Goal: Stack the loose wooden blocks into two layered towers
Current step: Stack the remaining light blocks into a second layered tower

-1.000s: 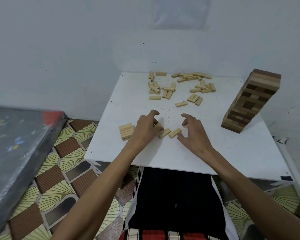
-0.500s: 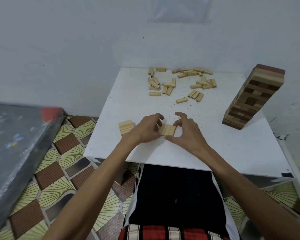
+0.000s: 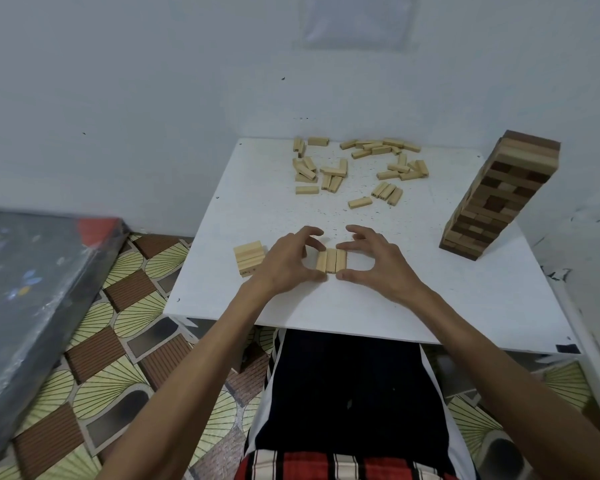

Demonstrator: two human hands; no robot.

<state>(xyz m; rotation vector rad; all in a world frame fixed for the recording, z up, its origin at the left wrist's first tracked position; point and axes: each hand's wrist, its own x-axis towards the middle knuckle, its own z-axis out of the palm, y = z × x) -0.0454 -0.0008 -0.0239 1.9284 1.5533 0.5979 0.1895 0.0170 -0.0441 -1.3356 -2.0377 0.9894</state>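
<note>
At the near edge of the tabletop (image 3: 430, 299), our left hand (image 3: 284, 265) and right hand (image 3: 378, 268) curl round a row of three blocks (image 3: 331, 259), thumbs on its near ends. Uneven squeezing could skew it. A short stack (image 3: 248, 258) sits just left. Beyond, loose blocks (image 3: 360, 203) litter the far edge.

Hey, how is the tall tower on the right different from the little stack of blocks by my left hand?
The tall tower rises many layers; the small stack has only a few. The tall tower mixes dark brown and pale blocks; the small stack is all pale. The tall tower stands at the right side of the table; the small stack sits beside the left hand. Both are wooden blocks on that white table.
</note>
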